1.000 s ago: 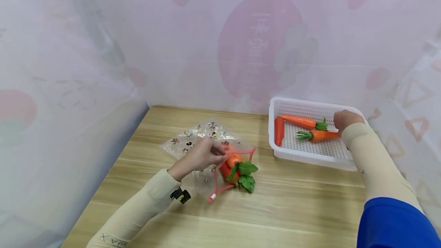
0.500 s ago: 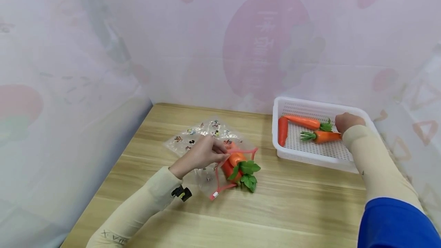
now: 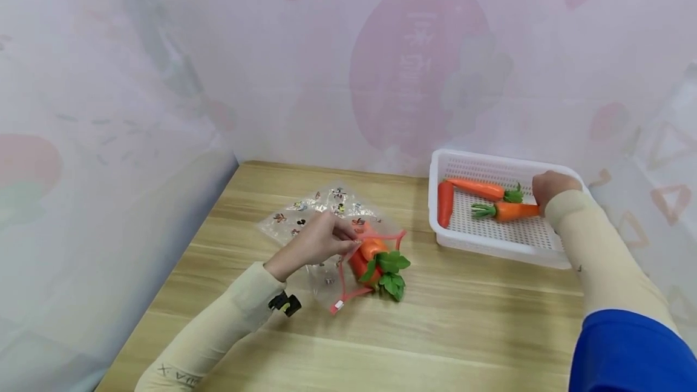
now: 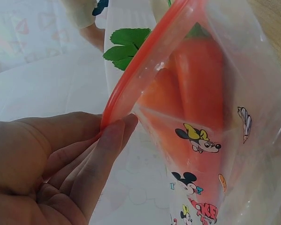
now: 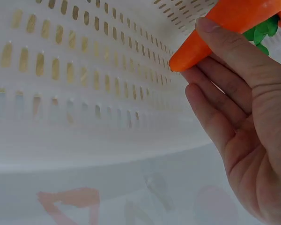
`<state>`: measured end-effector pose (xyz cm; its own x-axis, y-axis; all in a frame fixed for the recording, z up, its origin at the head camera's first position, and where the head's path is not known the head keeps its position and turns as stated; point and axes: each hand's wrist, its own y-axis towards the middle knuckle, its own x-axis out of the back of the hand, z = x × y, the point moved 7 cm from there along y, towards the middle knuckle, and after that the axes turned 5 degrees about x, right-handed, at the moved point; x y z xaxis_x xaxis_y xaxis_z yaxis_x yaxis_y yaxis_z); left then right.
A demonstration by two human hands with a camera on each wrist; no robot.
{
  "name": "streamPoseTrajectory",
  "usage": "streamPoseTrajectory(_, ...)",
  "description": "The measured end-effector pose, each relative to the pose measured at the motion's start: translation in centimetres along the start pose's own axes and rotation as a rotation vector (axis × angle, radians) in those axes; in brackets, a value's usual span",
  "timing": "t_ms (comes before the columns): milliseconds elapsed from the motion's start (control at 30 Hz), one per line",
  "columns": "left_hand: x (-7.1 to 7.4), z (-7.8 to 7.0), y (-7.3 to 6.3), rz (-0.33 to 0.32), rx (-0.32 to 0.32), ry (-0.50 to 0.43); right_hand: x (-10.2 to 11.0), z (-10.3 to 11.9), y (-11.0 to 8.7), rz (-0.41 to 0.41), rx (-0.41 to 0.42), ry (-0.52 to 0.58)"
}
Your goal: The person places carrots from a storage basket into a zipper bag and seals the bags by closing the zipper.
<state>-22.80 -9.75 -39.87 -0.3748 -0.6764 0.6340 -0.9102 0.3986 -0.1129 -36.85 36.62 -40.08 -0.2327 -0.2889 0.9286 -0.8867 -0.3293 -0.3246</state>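
My left hand (image 3: 318,239) pinches the red zip edge (image 4: 131,70) of a clear bag with cartoon prints (image 3: 296,213), thumb against fingers. Inside the bag's mouth lie an orange carrot (image 3: 376,249) with green leaves sticking out and a red, tapered vegetable with a green cap (image 4: 201,84). Over at the right, my right hand (image 3: 555,187) is inside the white basket (image 3: 490,251). It pinches the narrow tip of a carrot (image 5: 196,51), thumb above and fingers below. That carrot's green top points left in the head view.
A second carrot (image 3: 474,188) lies along the basket's back side. Next to the left wall of the basket rests a red vegetable (image 3: 445,204). Printed curtains (image 3: 305,107) enclose the wooden table (image 3: 435,325) behind and at both sides.
The head view has shifted slightly. Both hands keep their holds, and the bag, basket and carrots stay in nearly the same places.
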Motion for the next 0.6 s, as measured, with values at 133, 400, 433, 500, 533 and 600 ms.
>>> streamPoseTrajectory(133, -0.1, -0.2, 0.1, 0.004, -0.01, 0.017, 1.7, 0.2, -1.2, -0.011, -0.025, 0.063)
streamPoseTrajectory(400, -0.1, -0.1, 0.1, -0.002, -0.032, 0.031, 2.6, -0.9, -1.7, 0.106, -0.04, 0.232)
streamPoseTrajectory(433, -0.2, 0.0, 0.1, 0.001, -0.035, 0.028, 2.5, -1.2, -1.6, 0.122, -0.041, 0.252)
streamPoseTrajectory(500, -0.2, 0.0, 0.1, 0.004, -0.037, 0.028, 2.3, -1.6, -1.5, 0.141, -0.031, 0.285)
streamPoseTrajectory(533, -0.1, 0.1, 0.1, 0.004, -0.033, 0.027, 2.4, -1.7, -1.4, 0.141, -0.024, 0.307)
streamPoseTrajectory(600, 0.0, 0.1, 0.1, 0.002, -0.027, 0.027, 2.5, -1.7, -1.2, 0.126, 0.012, 0.343)
